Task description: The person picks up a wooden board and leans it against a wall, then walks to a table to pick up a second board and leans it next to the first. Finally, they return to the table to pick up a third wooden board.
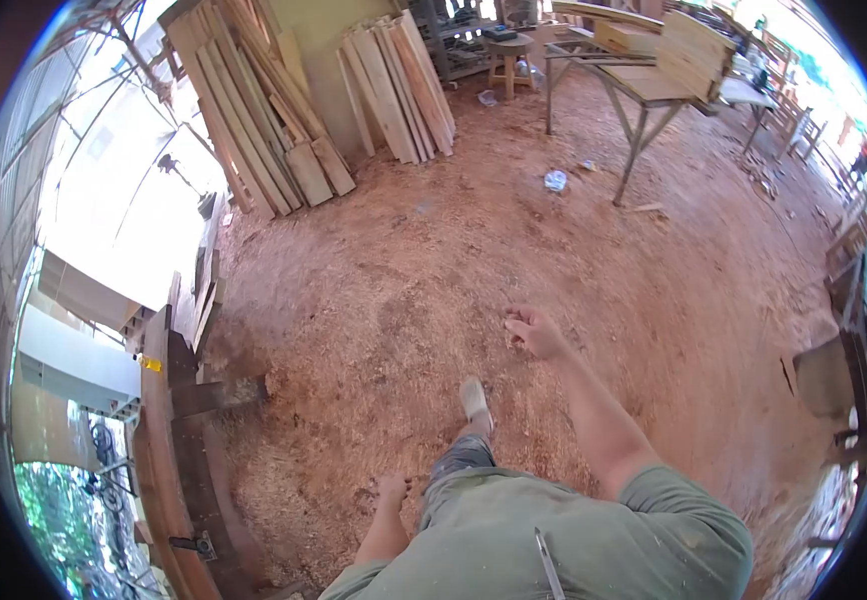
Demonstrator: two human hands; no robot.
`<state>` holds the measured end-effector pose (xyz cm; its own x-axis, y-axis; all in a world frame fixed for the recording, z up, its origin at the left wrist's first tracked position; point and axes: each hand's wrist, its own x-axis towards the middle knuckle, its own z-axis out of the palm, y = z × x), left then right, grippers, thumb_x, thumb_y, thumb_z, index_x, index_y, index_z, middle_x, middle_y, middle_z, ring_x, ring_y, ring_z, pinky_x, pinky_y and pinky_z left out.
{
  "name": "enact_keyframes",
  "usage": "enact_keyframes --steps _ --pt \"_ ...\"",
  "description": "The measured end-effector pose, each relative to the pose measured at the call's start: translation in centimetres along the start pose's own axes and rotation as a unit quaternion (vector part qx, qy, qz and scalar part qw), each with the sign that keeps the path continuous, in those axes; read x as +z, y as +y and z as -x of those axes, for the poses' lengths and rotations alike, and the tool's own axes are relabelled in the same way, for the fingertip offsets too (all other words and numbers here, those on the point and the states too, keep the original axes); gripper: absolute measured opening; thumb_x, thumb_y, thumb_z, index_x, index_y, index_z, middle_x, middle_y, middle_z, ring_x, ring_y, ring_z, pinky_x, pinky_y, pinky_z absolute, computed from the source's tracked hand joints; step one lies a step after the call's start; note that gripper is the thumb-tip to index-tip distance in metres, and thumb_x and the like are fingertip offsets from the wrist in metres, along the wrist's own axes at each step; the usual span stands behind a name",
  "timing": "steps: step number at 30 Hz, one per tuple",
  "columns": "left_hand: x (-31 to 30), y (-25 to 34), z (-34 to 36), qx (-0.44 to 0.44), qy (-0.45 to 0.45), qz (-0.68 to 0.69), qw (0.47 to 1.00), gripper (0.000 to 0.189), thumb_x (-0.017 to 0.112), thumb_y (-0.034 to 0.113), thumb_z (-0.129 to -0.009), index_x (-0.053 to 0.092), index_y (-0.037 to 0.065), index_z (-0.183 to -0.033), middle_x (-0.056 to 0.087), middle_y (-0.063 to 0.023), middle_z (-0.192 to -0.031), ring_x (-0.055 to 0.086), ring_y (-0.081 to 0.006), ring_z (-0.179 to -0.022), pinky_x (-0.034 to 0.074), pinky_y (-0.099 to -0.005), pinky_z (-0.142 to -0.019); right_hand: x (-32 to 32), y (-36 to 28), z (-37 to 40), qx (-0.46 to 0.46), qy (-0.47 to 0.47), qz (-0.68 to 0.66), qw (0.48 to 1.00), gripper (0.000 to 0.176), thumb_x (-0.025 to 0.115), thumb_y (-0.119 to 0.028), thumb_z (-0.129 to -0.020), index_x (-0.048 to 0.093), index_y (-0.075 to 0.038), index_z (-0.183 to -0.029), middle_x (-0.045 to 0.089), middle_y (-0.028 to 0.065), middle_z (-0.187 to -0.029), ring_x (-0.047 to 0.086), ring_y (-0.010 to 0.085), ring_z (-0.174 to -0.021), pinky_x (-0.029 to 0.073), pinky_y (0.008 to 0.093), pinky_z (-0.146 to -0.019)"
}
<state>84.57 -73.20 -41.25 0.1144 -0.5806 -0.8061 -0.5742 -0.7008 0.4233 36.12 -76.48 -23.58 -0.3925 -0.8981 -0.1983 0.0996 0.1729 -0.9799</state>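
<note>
My right hand [536, 333] is stretched out in front of me, over the bare ground. Its fingers are loosely bent and a little apart, and I see nothing held in them. Low on the left, my left hand [392, 489] hangs beside my body with its fingers curled in; nothing shows in it. Neither hand touches any object. One foot in a light shoe [475, 400] is set forward on the reddish ground [384, 300], which is strewn with wood shavings. A thin pen-like object [549, 563] lies against the front of my green shirt [474, 545].
Long boards [244, 110] and shorter planks [399, 90] lean at the back left. A wooden table [644, 85] holding wood pieces stands at the back right, near a stool [509, 62]. Plastic litter [555, 181] lies on the ground. A long wooden beam [159, 430] runs along the left.
</note>
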Motion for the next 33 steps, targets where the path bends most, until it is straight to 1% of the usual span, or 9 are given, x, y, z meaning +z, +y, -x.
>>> enact_keyframes --steps 5,7,8,10,19,25,28,30,33 --pt "4.5 6.1 -6.9 -0.073 -0.086 0.054 0.992 0.030 0.055 0.029 -0.088 0.066 0.005 -0.102 0.065 -0.0097 -0.089 0.061 -0.0243 -0.070 0.047 -0.0380 -0.056 -3.4 10.1 -6.3 -0.071 0.027 0.232 0.970 0.030 0.056 -0.021 -0.089 0.062 -0.003 -0.113 0.061 0.0067 -0.077 0.057 0.0162 -0.070 0.046 0.0323 -0.060" --pt "5.0 10.7 -8.7 -0.113 -0.119 0.071 0.984 0.030 0.056 0.029 -0.088 0.065 0.007 -0.107 0.067 -0.0101 -0.099 0.065 -0.0266 -0.074 0.049 -0.0404 -0.056 -8.5 15.4 -3.3 0.381 0.026 0.248 0.890 0.036 0.049 -0.028 -0.093 0.058 -0.016 -0.126 0.060 0.0119 -0.079 0.059 0.0199 -0.079 0.048 0.0375 -0.072" --pt "4.7 15.7 -8.5 -0.080 -0.105 0.032 0.991 0.028 0.056 0.028 -0.087 0.067 0.007 -0.101 0.068 -0.0111 -0.093 0.065 -0.0272 -0.072 0.049 -0.0400 -0.056 -5.9 5.4 -0.6 0.319 0.124 -0.005 0.940 0.034 0.050 -0.030 -0.092 0.058 -0.020 -0.123 0.061 0.0127 -0.083 0.058 0.0200 -0.079 0.047 0.0408 -0.072" --pt "4.7 22.6 -14.7 0.077 -0.106 -0.166 0.977 0.027 0.057 0.026 -0.084 0.069 0.003 -0.085 0.067 -0.0124 -0.078 0.065 -0.0272 -0.069 0.049 -0.0391 -0.055 -11.9 10.2 0.4 0.520 0.180 0.125 0.825 0.031 0.057 -0.028 -0.087 0.059 -0.011 -0.112 0.061 0.0124 -0.095 0.057 0.0252 -0.075 0.046 0.0424 -0.066" --pt "8.3 67.9 -17.3 0.220 -0.030 -0.019 0.975 0.032 0.058 0.028 -0.081 0.067 -0.002 -0.075 0.060 -0.0064 -0.064 0.055 -0.0143 -0.057 0.041 -0.0309 -0.052 -20.6 8.5 -10.6 0.297 0.520 -0.263 0.756 0.020 0.051 -0.025 -0.088 0.057 -0.005 -0.088 0.055 0.0061 -0.072 0.052 0.0204 -0.058 0.041 0.0350 -0.051" --pt "20.5 89.0 -17.7 0.363 -0.221 0.133 0.895 0.035 0.054 0.031 -0.093 0.067 -0.002 -0.094 0.065 -0.0050 -0.084 0.057 -0.0123 -0.080 0.046 -0.0275 -0.070 -21.6 1.4 -41.8 0.173 0.327 -0.303 0.878 0.027 0.051 -0.034 -0.091 0.059 -0.010 -0.101 0.064 0.0045 -0.089 0.059 0.0178 -0.072 0.045 0.0291 -0.058" --pt "27.5 94.6 -15.9 0.508 -0.230 0.061 0.828 0.037 0.052 0.030 -0.094 0.062 -0.004 -0.106 0.062 -0.0191 -0.108 0.055 -0.0298 -0.106 0.041 -0.0369 -0.093 -16.9 -8.8 -56.2 0.115 0.141 -0.386 0.904 0.040 0.046 -0.046 -0.095 0.059 -0.009 -0.106 0.063 0.0039 -0.091 0.058 0.0178 -0.080 0.046 0.0330 -0.069" --pt "28.4 99.1 -13.2 0.549 -0.216 0.009 0.808 0.039 0.050 0.029 -0.095 0.060 -0.005 -0.111 0.058 -0.0245 -0.118 0.050 -0.0356 -0.118 0.036 -0.0422 -0.102 -14.1 -14.5 -63.1 -0.112 0.090 -0.051 0.988 0.048 0.038 -0.050 -0.097 0.056 -0.009 -0.114 0.061 0.0066 -0.102 0.058 0.0214 -0.091 0.047 0.0363 -0.081" --pt "29.6 106.0 -13.0 0.707 -0.019 -0.143 0.693 0.042 0.044 0.024 -0.097 0.048 -0.003 -0.129 0.039 -0.0225 -0.141 0.033 -0.0331 -0.134 0.022 -0.0427 -0.111 -11.8 -17.2 -73.6 -0.102 -0.111 -0.547 0.823 0.051 0.040 -0.048 -0.098 0.051 -0.007 -0.125 0.053 0.0126 -0.123 0.048 0.0255 -0.115 0.036 0.0371 -0.102"
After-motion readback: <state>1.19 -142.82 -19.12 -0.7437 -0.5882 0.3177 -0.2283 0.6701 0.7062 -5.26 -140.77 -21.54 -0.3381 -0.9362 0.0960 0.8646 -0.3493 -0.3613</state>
